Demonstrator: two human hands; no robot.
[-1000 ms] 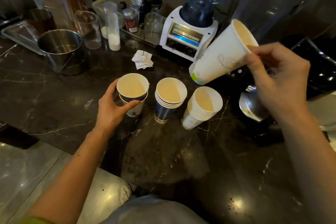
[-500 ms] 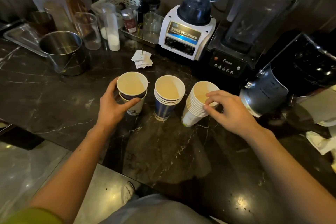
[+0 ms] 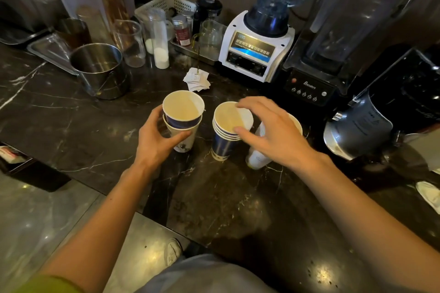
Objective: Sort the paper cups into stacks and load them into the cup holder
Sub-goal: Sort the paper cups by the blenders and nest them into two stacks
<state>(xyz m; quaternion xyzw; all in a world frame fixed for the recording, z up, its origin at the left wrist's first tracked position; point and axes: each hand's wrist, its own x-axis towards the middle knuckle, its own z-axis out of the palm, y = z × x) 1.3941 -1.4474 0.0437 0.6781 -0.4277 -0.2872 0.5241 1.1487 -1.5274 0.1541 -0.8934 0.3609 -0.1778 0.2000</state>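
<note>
Since half a second back, my right hand (image 3: pixel 269 131) has crossed from the white stack (image 3: pixel 258 157) to the blue stack (image 3: pixel 226 135) beside it, fingers spread over its rim, not yet clamped. My left hand (image 3: pixel 157 140) still wraps the mismatched pair (image 3: pixel 183 121) left of that: sorting's unfinished.

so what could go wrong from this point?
The blue cup sits nested in a white cup held by the left hand: mixed sorts could end up stacked together. The right hand reaches over the blue stack, close to the leaning white stack, and may knock it over.
</note>
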